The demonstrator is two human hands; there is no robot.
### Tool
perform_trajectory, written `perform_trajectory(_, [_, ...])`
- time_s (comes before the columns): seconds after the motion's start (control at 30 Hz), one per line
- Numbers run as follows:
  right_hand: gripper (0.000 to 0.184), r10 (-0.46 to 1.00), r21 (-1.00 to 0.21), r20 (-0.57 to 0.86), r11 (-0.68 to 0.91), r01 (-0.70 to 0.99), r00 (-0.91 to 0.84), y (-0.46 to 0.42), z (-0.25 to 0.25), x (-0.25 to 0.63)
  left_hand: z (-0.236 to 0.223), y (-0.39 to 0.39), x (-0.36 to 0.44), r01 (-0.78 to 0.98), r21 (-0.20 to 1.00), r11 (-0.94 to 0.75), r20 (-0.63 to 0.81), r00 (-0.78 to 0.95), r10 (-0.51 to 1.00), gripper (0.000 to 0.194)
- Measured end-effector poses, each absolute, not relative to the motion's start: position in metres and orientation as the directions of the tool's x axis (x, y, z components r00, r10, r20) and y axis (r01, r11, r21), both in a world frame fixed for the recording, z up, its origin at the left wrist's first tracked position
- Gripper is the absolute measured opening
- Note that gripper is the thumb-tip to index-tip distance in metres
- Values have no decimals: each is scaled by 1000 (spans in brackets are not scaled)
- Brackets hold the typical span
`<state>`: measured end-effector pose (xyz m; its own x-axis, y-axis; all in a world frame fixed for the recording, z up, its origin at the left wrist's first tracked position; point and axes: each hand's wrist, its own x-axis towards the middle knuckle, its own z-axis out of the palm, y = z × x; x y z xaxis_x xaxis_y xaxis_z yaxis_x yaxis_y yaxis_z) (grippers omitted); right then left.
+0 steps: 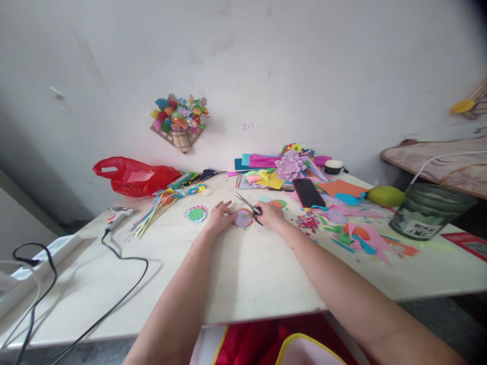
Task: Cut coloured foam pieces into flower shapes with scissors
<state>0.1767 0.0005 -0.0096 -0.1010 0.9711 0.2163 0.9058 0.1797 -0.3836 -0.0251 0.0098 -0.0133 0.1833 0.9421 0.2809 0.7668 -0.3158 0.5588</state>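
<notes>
My right hand point(271, 215) is closed round the black handles of a pair of scissors point(247, 203), whose blades point away to the upper left. On the table just below the blades lies a purple paper circle point(242, 218) with an orange edge. My left hand point(220, 218) rests at the circle's left side, fingers stretched out and apart; whether a fingertip touches the circle I cannot tell. Further left sits a green disc with a scalloped edge point(196, 214). Light blue and orange-green round pieces point(279, 203) lie partly behind my right hand.
Right of my hands are small red scraps point(308, 221), a phone point(308, 193), coloured offcuts point(367, 238) and a glass jar point(429, 213). On the left are a glue gun point(120, 218) with its cord, a power strip point(45, 258), thin sticks point(152, 215) and a red plastic bag point(137, 177).
</notes>
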Motion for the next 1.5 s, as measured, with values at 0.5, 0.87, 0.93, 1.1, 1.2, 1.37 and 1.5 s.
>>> perform_trajectory(0.5, [32,985,-453,160,130,882,-63,3,-8,177,-10,5,-26,689,639,-341,258,225,939,10])
perform_trajectory(0.87, [33,990,-441,141,91,893,-31,3,-8,175,-13,6,-26,725,602,-335,257,220,941,11])
perform_trajectory(0.93, [35,989,-441,137,103,892,-47,3,-8,175,-12,5,-25,714,619,-327,253,213,944,12])
perform_trajectory(1.1, [36,989,-432,141,98,897,-40,3,-10,175,-8,3,-23,696,644,-319,245,207,947,9])
perform_trajectory(1.2, [35,987,-430,161,88,898,-19,2,-11,173,-9,4,-22,701,631,-331,244,225,943,8])
perform_trajectory(1.37, [34,979,-417,203,84,905,3,3,-16,171,-15,7,-20,759,580,-296,240,188,952,30])
perform_trajectory(1.5, [35,974,-392,228,79,916,14,4,-20,168,-16,6,-19,785,535,-312,220,227,949,59])
